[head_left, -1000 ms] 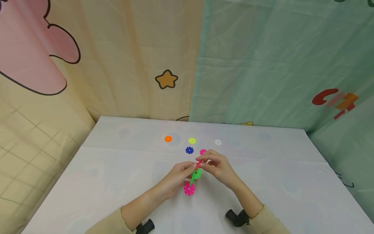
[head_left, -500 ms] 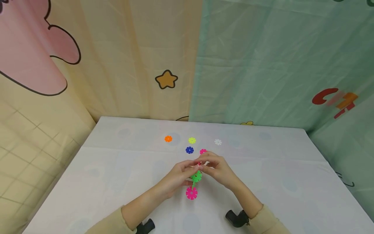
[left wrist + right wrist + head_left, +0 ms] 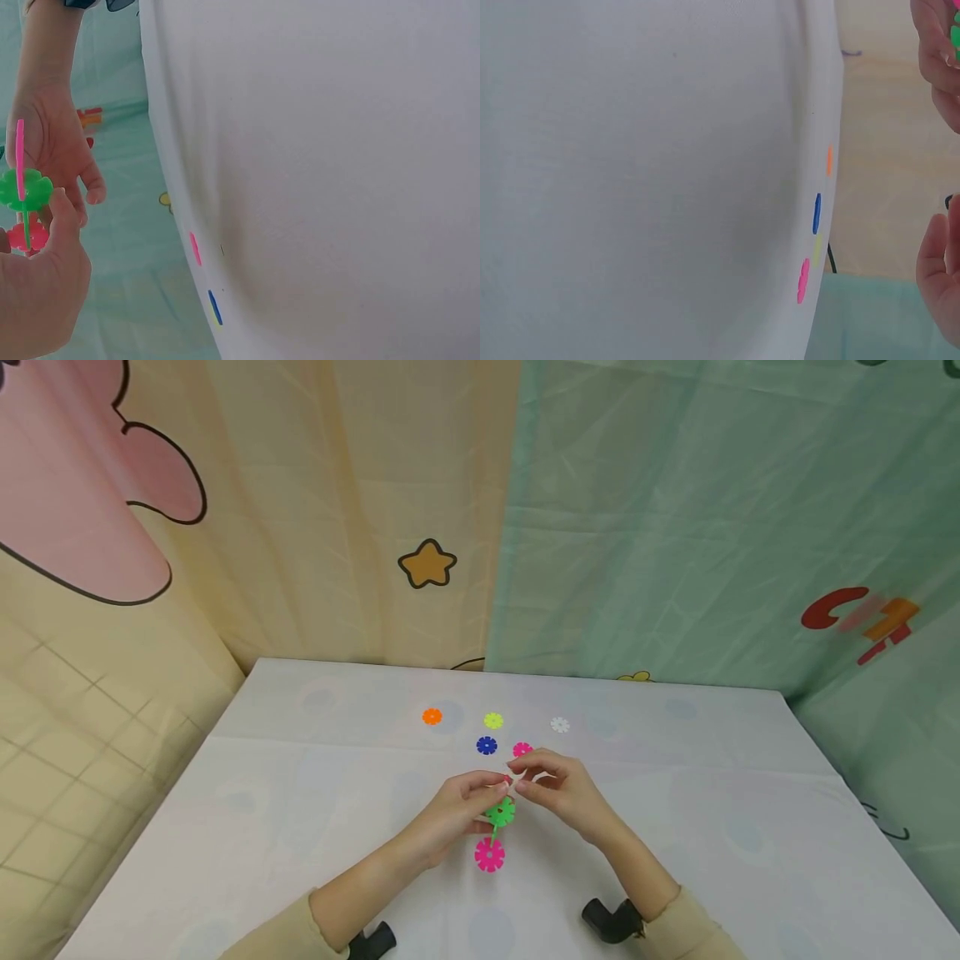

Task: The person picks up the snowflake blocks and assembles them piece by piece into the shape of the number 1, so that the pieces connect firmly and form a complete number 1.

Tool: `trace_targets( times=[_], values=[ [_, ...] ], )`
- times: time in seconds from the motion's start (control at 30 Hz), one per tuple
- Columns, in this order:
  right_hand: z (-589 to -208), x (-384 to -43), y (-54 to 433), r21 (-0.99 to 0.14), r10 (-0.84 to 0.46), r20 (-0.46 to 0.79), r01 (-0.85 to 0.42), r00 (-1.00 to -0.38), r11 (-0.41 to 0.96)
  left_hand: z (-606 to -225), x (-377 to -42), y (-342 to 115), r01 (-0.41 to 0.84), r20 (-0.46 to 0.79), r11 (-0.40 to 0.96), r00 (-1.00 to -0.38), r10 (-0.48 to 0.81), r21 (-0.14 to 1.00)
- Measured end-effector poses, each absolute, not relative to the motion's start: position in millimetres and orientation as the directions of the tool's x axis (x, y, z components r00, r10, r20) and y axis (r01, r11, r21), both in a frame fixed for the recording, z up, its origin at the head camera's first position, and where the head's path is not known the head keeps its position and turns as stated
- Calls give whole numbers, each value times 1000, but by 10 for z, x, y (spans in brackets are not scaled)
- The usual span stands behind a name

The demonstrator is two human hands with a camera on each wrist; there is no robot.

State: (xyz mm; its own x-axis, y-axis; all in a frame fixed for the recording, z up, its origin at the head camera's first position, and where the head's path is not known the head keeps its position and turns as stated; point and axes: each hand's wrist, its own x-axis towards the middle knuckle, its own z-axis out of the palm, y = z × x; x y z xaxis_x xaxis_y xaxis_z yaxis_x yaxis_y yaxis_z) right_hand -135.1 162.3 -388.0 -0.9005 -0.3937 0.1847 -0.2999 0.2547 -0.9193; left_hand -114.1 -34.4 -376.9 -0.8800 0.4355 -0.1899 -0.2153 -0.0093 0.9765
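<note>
Red disc (image 3: 507,780) pinched in the left hand (image 3: 453,814); chain hangs toward six o'clock: green disc (image 3: 501,811), edge-on green disc (image 3: 26,225), chain-end pink disc (image 3: 490,855). Red join hidden by fingers. Right hand (image 3: 555,789) at three, just beside, thumb and fingers parted, holding nothing. Step looks like linking discs. Next probably calls for fetching the loose pink disc (image 3: 522,749) at one, nearest; blue disc (image 3: 487,745) at eleven, orange disc (image 3: 432,716) at ten, all on the table (image 3: 337,793).

Soft, diffuse light leaves faint shadows on the white tabletop (image 3: 675,827) (both wrist views look greyer).
</note>
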Motion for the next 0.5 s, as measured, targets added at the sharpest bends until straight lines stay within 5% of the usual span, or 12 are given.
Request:
trace_targets(
  times=[0.5],
  values=[
    [-3889,-1511,1804,-938,-264,99,-179,-959,297,-3790,-1147,-392,-208,-186,-8,-890,417,978]
  ],
)
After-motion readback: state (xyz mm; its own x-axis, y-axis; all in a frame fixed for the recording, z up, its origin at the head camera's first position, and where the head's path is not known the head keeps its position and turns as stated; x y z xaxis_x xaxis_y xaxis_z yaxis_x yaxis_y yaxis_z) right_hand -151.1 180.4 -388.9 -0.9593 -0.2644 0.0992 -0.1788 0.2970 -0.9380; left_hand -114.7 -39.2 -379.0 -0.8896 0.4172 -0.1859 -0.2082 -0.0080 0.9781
